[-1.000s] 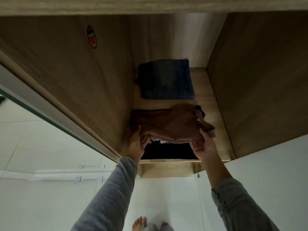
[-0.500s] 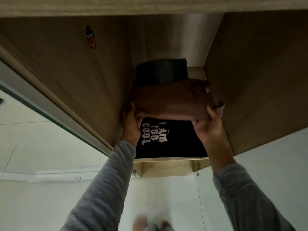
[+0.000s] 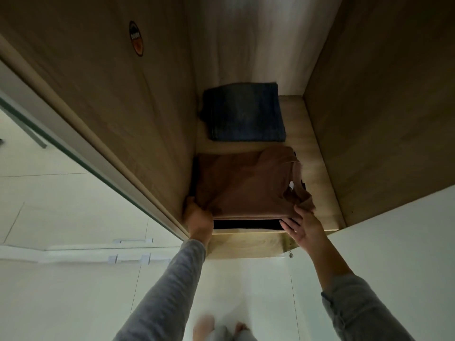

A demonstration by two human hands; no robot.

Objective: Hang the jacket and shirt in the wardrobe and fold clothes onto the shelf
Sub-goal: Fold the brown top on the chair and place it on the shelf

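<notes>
The brown shirt (image 3: pixel 248 180) lies folded on a black garment (image 3: pixel 246 223) at the near edge of the shelf (image 3: pixel 317 153). Folded jeans (image 3: pixel 243 112) sit farther in, apart from it. The left grip (image 3: pixel 198 216) is at the shirt's near-left corner, fingers hidden under the cloth, so I cannot tell whether it holds. The right grip (image 3: pixel 304 226) is wide, with straight fingers touching the near-right corner.

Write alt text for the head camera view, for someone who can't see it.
A folded brown shirt lies on a black garment at the front of a wardrobe shelf, the left hand at its left corner, the right hand open at its right. Folded jeans lie behind.
</notes>
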